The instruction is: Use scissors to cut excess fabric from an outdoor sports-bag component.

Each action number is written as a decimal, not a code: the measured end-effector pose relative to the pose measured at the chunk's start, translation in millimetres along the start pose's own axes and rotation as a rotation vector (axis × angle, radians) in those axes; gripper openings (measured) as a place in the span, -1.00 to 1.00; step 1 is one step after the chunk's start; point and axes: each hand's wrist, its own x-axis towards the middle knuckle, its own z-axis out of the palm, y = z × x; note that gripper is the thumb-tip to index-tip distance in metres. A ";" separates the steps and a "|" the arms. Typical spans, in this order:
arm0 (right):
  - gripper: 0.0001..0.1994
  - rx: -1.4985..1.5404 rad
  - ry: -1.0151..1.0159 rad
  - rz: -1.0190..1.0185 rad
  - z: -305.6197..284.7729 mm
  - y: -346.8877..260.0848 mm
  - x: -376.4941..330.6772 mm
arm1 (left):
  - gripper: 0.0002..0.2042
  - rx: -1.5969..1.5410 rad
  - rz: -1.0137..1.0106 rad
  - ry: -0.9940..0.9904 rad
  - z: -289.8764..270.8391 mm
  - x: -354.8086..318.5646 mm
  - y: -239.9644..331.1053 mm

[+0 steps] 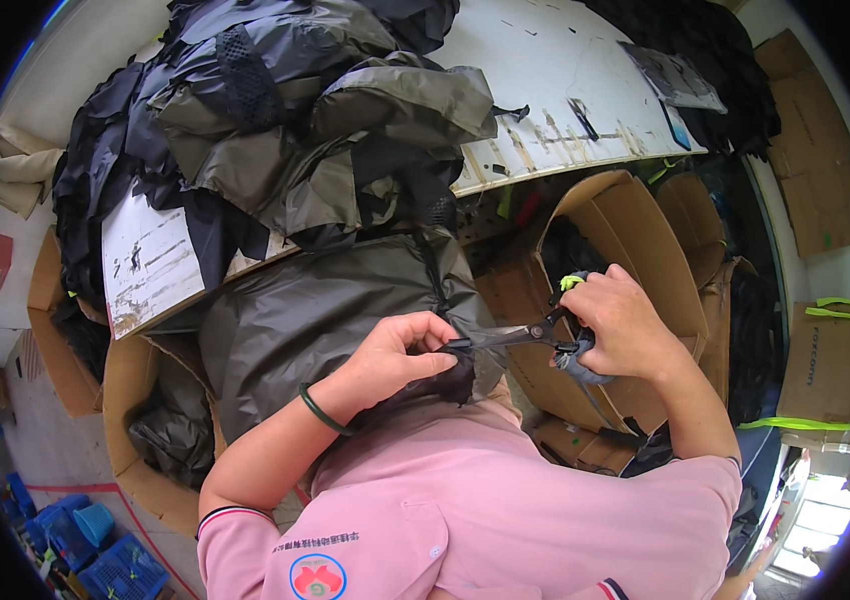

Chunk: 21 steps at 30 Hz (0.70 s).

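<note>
My right hand [623,322] grips a pair of scissors [507,337], its fingers wrapped round the dark handles, which have bright green and grey wrapping. The blades point left and their tips reach the fingertips of my left hand [400,350]. That hand pinches a small black edge of fabric between thumb and forefinger, and a green bangle [323,410] circles its wrist. Whether the blades are closed is hard to see. Below and behind the hands, dark grey-green shiny fabric [285,320] hangs from the table edge over my lap.
A heap of black and olive fabric pieces [275,110] covers the left of the white table [525,70]. Open cardboard boxes stand under it, one on the right [635,240] and one on the left [130,400]. Blue plastic baskets [125,570] sit on the floor at lower left.
</note>
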 end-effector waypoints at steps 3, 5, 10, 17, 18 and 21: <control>-0.68 0.021 -0.042 0.034 -13.9 -4.1 -1.0 | -0.84 0.004 -0.005 0.003 -1.3 0.4 0.6; -0.68 0.000 -0.048 0.042 -13.4 -4.0 -2.1 | -0.83 0.009 -0.017 -0.001 -0.6 1.1 0.6; -0.66 0.025 -0.053 0.020 -12.7 -6.2 1.2 | -0.87 0.120 0.060 0.005 5.0 3.2 -0.3; -0.71 0.055 -0.151 0.015 -19.3 -7.1 10.7 | -0.86 0.111 0.039 0.003 7.4 2.7 -3.1; -0.76 0.075 -0.186 0.017 -23.6 -9.4 13.6 | -0.86 0.097 0.022 -0.001 7.3 3.0 -4.3; -0.81 0.090 -0.245 0.021 -28.3 -13.0 19.9 | -0.86 0.086 0.005 -0.003 6.9 2.1 -5.0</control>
